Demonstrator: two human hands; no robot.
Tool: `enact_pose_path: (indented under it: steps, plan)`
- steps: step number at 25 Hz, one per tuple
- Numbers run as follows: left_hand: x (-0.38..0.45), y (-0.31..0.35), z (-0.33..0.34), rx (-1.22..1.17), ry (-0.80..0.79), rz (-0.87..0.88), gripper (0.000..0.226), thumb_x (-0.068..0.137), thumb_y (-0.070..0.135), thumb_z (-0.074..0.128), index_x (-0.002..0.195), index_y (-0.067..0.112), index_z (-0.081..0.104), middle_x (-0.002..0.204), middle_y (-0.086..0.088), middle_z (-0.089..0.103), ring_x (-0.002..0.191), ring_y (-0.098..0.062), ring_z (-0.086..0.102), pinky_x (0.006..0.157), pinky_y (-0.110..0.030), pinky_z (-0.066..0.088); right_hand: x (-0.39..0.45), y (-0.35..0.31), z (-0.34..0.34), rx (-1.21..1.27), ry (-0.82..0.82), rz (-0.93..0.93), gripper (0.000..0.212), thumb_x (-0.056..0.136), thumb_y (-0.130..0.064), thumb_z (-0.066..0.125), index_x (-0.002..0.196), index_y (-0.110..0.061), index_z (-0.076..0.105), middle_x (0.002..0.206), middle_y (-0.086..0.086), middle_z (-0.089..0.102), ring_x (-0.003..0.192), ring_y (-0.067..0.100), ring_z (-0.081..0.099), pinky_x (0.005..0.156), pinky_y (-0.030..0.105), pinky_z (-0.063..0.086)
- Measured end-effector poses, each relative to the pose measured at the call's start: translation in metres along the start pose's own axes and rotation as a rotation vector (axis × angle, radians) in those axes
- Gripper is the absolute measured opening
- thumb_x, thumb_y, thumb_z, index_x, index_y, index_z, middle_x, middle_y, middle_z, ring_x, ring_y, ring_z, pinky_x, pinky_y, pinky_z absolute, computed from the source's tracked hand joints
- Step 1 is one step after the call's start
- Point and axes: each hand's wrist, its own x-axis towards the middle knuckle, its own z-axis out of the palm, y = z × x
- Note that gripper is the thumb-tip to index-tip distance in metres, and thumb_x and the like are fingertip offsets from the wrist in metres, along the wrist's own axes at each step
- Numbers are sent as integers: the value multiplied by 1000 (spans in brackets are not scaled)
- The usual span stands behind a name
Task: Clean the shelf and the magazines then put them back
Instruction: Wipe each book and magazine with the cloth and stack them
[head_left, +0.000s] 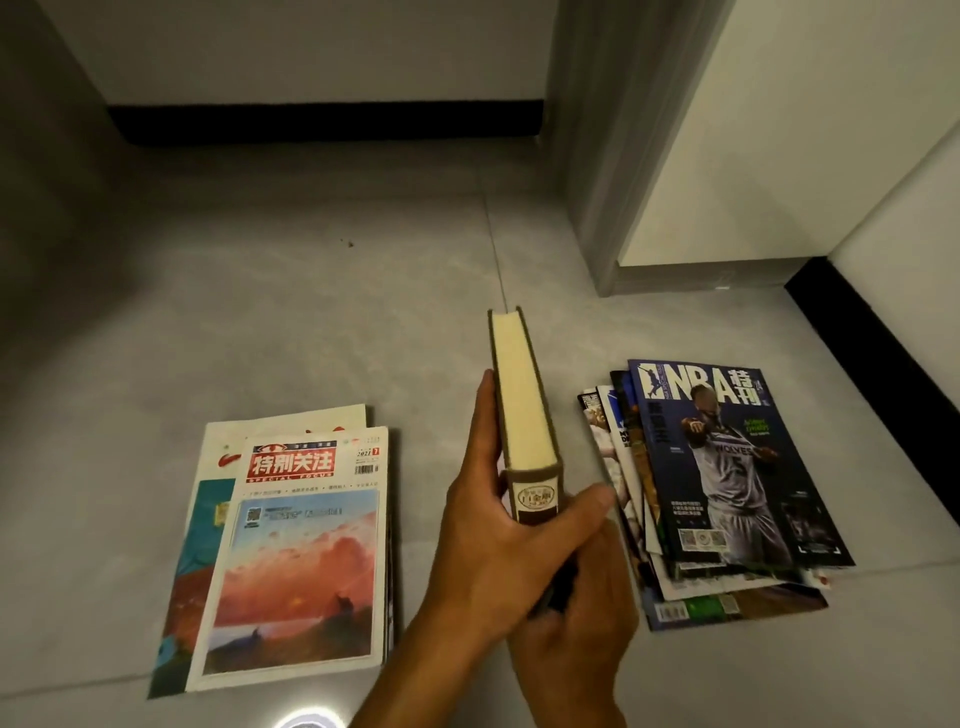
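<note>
Right hand (574, 618): nearest the lens, low under the book's spine end, fingers curled round something dark I could not make out; I could not tell how firmly it held.
Left hand (498, 540): wrapped round the hardback book (524, 410), fingers flat along its left cover, thumb across the spine.
Book position: held up on edge above the floor (311, 291), cream page block facing up, between the two piles.
Handling: I judged it stiff, fairly heavy, cloth-covered and not slippery; best gripped across the spine with both covers pinched shut.
Left pile (296, 551): magazines lying flat, well apart from my hands.
NBA magazines (727, 483): fanned stack just beside my right hand.
</note>
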Motion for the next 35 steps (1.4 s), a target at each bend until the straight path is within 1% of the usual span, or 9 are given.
enact_pose_path:
  steps: [6,13,17,19,21,23,24,28,35]
  plan:
    - [8,-23,-15,-277,253,-66,38,77,23,71,114,23,63,105,6,73,100,-12,69,80,-29,59,8,12,12,-100,-218,-198,52,100,-55,28,133,-17,44,125,2,50,103,21,63,72,29,60]
    - [5,-51,-43,-68,216,-51,56,65,37,78,117,27,62,112,7,69,104,-9,67,82,-29,58,32,-5,-24,376,-155,197,33,88,-23,53,118,-35,43,109,-35,57,98,-7,61,71,8,50]
    - [-7,-38,-32,118,232,-241,24,89,21,67,105,4,58,117,-26,62,103,-15,63,89,-32,54,50,-54,-8,9,-289,-322,24,88,-32,55,111,-36,55,113,-24,55,106,4,53,85,20,50]
    - [-6,-53,-31,346,228,-308,33,92,-1,54,123,0,43,129,-34,45,118,-41,45,97,-49,43,39,-60,23,-126,-436,-481,26,85,-21,61,110,-24,68,115,-7,60,110,12,52,94,35,47]
    - [-1,-74,-40,312,305,-260,52,88,11,66,133,0,40,123,-24,51,112,-38,48,95,-51,45,41,-60,37,-365,-367,-343,37,86,-18,57,121,-12,64,116,1,60,111,16,49,103,35,37]
    - [-1,-72,-48,-60,41,-243,56,73,24,82,119,3,57,103,5,69,99,-16,64,83,-36,57,64,-41,26,-438,-328,-410,42,87,-23,45,122,-7,62,112,7,64,105,20,49,99,32,34]
    - [5,-67,-51,-21,203,-135,49,66,28,82,110,17,63,96,14,71,94,-8,68,77,-26,58,83,-24,9,-372,-387,-467,38,88,-27,43,116,-11,65,109,6,66,102,21,51,93,29,37]
    - [7,-61,-57,-76,157,-1,52,64,35,80,112,22,65,101,10,72,95,-8,69,76,-26,59,128,-4,-26,-385,-340,-279,27,93,-28,50,109,-15,67,106,4,67,100,31,58,86,30,39]
    - [10,-87,-53,-89,219,-18,34,78,56,70,105,37,63,94,25,66,87,-2,65,80,-33,51,75,-31,7,-94,-502,-511,31,94,-31,44,114,-19,65,106,0,69,102,12,51,88,32,46]
